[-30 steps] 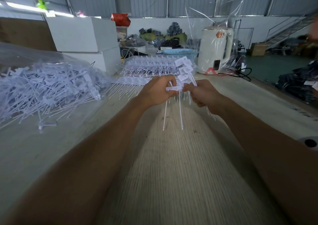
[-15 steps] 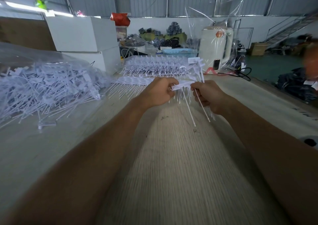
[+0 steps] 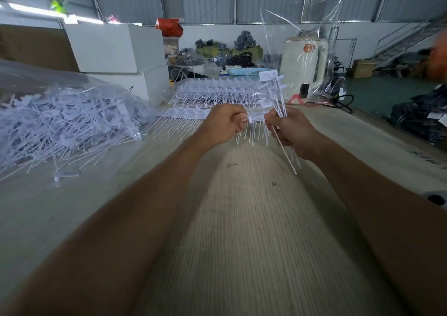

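Head view is showing a white tag tie (image 3: 257, 116) being held between both hands above the desk's (image 3: 242, 231) middle. The left hand (image 3: 223, 124) is pinching its label end with curled fingers. The right hand (image 3: 290, 129) is gripping a bundle of ties (image 3: 280, 98), labels up. Rows of ties (image 3: 217, 95) are lying toward the far edge, and a bagged heap (image 3: 60, 119) is lying at the left edge.

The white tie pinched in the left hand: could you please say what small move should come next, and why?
Probably slide the tie into the bundle that the right hand grips: the left hand pinches its flat end close beside that bundle, where the gathered ties stand together with their tags up.
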`<action>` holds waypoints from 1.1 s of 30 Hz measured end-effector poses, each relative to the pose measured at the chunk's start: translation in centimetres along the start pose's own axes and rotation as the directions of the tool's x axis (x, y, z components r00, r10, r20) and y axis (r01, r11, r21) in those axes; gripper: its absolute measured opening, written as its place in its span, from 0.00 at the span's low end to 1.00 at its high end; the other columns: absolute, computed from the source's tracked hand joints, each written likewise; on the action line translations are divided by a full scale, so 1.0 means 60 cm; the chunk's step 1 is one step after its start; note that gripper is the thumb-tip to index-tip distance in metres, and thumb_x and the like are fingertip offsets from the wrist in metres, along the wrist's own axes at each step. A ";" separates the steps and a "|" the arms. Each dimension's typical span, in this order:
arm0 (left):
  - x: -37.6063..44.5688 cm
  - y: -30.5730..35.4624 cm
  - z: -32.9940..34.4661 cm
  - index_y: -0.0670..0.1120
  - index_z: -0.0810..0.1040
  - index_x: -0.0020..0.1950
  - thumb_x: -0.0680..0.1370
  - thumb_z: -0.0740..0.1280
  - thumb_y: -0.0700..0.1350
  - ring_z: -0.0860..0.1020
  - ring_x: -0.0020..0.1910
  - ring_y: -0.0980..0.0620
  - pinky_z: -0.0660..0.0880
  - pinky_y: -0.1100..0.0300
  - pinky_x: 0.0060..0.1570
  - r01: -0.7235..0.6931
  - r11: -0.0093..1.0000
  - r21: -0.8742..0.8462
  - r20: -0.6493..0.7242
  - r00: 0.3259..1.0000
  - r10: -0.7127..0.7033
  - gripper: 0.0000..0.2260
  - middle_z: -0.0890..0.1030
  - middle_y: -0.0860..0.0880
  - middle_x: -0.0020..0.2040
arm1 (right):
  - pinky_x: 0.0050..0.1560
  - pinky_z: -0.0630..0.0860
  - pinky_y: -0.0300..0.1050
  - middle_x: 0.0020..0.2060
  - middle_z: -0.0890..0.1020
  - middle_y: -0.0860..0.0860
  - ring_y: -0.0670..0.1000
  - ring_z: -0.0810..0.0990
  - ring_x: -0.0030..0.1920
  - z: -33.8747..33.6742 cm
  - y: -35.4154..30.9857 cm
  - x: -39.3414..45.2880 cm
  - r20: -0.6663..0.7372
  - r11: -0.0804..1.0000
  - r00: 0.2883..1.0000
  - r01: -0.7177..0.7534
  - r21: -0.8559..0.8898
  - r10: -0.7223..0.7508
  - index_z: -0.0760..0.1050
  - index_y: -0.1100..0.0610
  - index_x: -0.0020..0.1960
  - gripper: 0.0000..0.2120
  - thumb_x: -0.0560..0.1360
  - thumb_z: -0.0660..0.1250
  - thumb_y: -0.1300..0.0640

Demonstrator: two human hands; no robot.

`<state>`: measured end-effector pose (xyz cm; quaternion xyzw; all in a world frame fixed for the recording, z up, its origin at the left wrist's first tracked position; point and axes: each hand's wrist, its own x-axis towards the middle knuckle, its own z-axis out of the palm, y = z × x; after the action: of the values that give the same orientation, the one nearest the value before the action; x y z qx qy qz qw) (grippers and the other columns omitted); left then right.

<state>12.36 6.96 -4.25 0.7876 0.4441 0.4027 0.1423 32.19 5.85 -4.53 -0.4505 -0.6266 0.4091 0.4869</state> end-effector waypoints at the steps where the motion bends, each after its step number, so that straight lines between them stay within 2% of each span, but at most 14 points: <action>1: -0.001 0.001 0.000 0.37 0.82 0.47 0.82 0.61 0.36 0.79 0.33 0.55 0.78 0.60 0.34 0.023 0.999 -0.039 0.002 1.000 -0.023 0.11 0.82 0.46 0.37 | 0.24 0.57 0.35 0.27 0.70 0.51 0.46 0.62 0.23 0.000 0.001 0.000 0.001 1.000 1.000 0.010 0.002 -0.010 0.72 0.57 0.39 0.12 0.81 0.64 0.59; 3: -0.003 0.003 -0.002 0.36 0.81 0.48 0.83 0.60 0.36 0.80 0.33 0.54 0.79 0.56 0.33 0.065 0.992 -0.109 0.013 0.998 -0.064 0.10 0.82 0.46 0.36 | 0.24 0.57 0.35 0.26 0.70 0.50 0.46 0.62 0.23 -0.002 0.001 0.000 -0.002 1.000 1.000 0.027 0.002 -0.027 0.72 0.56 0.38 0.13 0.81 0.64 0.59; 10: -0.010 0.016 -0.017 0.39 0.80 0.47 0.84 0.60 0.38 0.77 0.30 0.52 0.75 0.60 0.30 0.163 0.906 -0.391 0.049 0.986 -0.157 0.11 0.81 0.42 0.36 | 0.24 0.59 0.34 0.26 0.70 0.50 0.46 0.63 0.22 0.003 -0.004 0.000 -0.001 0.999 0.999 0.049 0.003 -0.049 0.73 0.55 0.38 0.13 0.82 0.63 0.59; 15: -0.005 0.013 -0.020 0.36 0.81 0.56 0.83 0.64 0.37 0.76 0.32 0.53 0.74 0.60 0.30 0.172 0.867 -0.467 0.000 0.981 -0.194 0.08 0.81 0.43 0.37 | 0.25 0.58 0.35 0.30 0.70 0.52 0.46 0.63 0.24 0.011 -0.007 0.002 -0.039 1.000 0.999 0.015 0.000 -0.015 0.74 0.55 0.40 0.10 0.81 0.64 0.57; 20: -0.003 0.012 -0.024 0.42 0.84 0.51 0.80 0.68 0.37 0.79 0.36 0.53 0.77 0.61 0.35 0.175 0.801 -0.572 0.000 0.977 -0.213 0.05 0.84 0.46 0.38 | 0.25 0.59 0.37 0.30 0.72 0.53 0.46 0.65 0.24 0.012 -0.006 0.002 -0.077 1.000 0.997 -0.005 -0.018 0.004 0.79 0.57 0.42 0.09 0.80 0.66 0.57; 25: -0.004 0.016 -0.025 0.41 0.86 0.52 0.75 0.72 0.33 0.84 0.44 0.53 0.80 0.62 0.43 0.176 0.810 -0.559 0.018 0.980 -0.201 0.08 0.87 0.48 0.47 | 0.24 0.60 0.36 0.26 0.72 0.49 0.47 0.65 0.24 0.007 -0.004 0.001 -0.106 0.998 0.993 -0.055 0.015 0.056 0.81 0.58 0.42 0.07 0.77 0.68 0.60; 28: -0.005 0.018 -0.024 0.42 0.87 0.50 0.73 0.73 0.32 0.82 0.43 0.51 0.82 0.60 0.47 0.163 0.849 -0.503 0.006 0.983 -0.186 0.09 0.87 0.50 0.47 | 0.24 0.60 0.35 0.25 0.72 0.49 0.46 0.65 0.23 0.006 -0.004 0.005 -0.138 0.996 0.986 -0.087 0.035 0.091 0.81 0.60 0.43 0.05 0.77 0.68 0.62; 30: -0.006 0.017 -0.026 0.45 0.87 0.48 0.73 0.73 0.32 0.82 0.41 0.52 0.80 0.62 0.46 0.163 0.861 -0.481 0.021 0.985 -0.174 0.10 0.87 0.51 0.47 | 0.22 0.60 0.34 0.26 0.71 0.50 0.45 0.64 0.21 -0.001 -0.005 0.011 -0.186 0.988 0.976 -0.096 0.117 0.117 0.78 0.61 0.43 0.04 0.76 0.67 0.64; 33: -0.006 0.013 -0.032 0.47 0.87 0.46 0.73 0.73 0.32 0.82 0.41 0.53 0.79 0.63 0.45 0.181 0.858 -0.480 0.030 0.981 -0.190 0.11 0.87 0.51 0.47 | 0.22 0.59 0.34 0.27 0.69 0.51 0.45 0.64 0.21 -0.019 0.002 0.014 -0.228 0.975 0.964 -0.093 0.202 0.139 0.76 0.59 0.40 0.09 0.78 0.65 0.63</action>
<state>11.27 6.00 -2.78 0.6774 0.4051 0.4920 0.3673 33.22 6.75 -4.25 -0.4846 -0.4935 0.4371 0.5750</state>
